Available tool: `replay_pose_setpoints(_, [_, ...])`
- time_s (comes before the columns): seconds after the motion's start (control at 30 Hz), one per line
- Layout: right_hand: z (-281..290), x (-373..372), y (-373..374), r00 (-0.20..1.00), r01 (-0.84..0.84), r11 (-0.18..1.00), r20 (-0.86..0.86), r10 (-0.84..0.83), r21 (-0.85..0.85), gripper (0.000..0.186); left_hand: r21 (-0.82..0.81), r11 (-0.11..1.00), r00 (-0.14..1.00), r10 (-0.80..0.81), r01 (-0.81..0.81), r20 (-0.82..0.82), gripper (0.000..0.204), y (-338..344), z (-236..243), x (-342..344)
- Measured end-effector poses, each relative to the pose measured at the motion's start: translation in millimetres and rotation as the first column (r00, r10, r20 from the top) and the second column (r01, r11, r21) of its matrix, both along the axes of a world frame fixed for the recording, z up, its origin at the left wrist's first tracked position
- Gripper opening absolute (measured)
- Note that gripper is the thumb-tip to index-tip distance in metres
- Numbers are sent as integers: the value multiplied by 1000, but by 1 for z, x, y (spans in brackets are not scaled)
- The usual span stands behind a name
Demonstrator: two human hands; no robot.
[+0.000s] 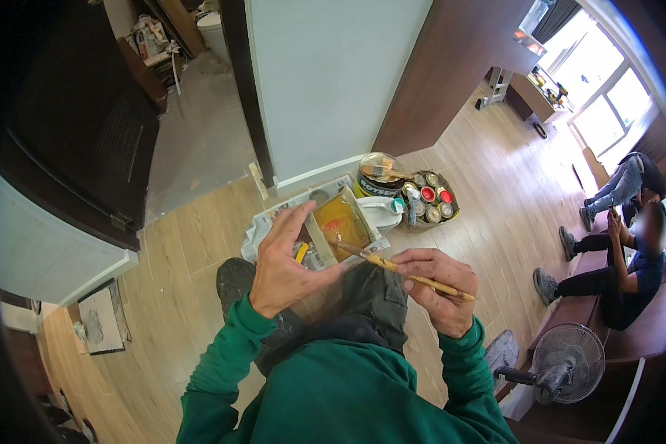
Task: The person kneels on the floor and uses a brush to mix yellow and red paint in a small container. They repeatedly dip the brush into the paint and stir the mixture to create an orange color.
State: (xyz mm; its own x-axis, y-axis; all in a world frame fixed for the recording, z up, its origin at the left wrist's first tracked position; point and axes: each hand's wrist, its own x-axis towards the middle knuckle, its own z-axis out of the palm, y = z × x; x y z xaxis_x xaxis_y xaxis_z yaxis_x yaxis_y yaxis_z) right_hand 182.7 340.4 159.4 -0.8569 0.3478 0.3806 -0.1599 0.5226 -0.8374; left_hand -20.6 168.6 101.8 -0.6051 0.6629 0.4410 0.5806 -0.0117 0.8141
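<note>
My left hand (280, 265) is curved, its fingertips and thumb at opposite ends of a narrow beige strip (319, 238). In my right hand (442, 285) is a slim paintbrush (381, 261) with a yellowish, stained handle, pointing left. Its dark tip is at the strip, though whether they touch is hard to tell. Just beyond is a shallow tray (370, 217) with amber liquid and an orange-red patch in it. A yellow-handled tool (301, 252) shows beside my left palm, partly hidden. Newspaper (255, 228) lies under these things.
Past the tray stand a large paint tin (381, 176), a white jug (381, 213) and a box of several small cans (431, 197). A white wall (329, 81) rises ahead. At right are a fan (566, 362) and two seated people; a dark door (81, 126) is at left.
</note>
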Motion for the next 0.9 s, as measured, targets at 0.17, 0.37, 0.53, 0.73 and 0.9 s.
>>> replay_pose_setpoints(0.17, [0,-4,0,975,223,971,7,-223,-82,20,-25,1000,999,-5,4,-39,91,0,0,1])
replay_pose_setpoints(0.37, [-2,-5,5,996,75,996,-44,-77,-50,21,-31,999,999,-9,8,-41,90,1,-1,2])
replay_pose_setpoints(0.53, [-6,-4,2,999,-40,997,-29,42,62,21,-13,1000,997,-11,10,-80,90,5,-2,5])
replay_pose_setpoints(0.73, [-10,-6,1,977,184,974,-80,-195,-133,21,-57,997,998,-48,46,-31,90,7,-8,6])
replay_pose_setpoints(0.9, [-11,-3,-2,986,138,983,-76,-148,-118,19,-22,999,999,-41,41,20,90,11,-15,6])
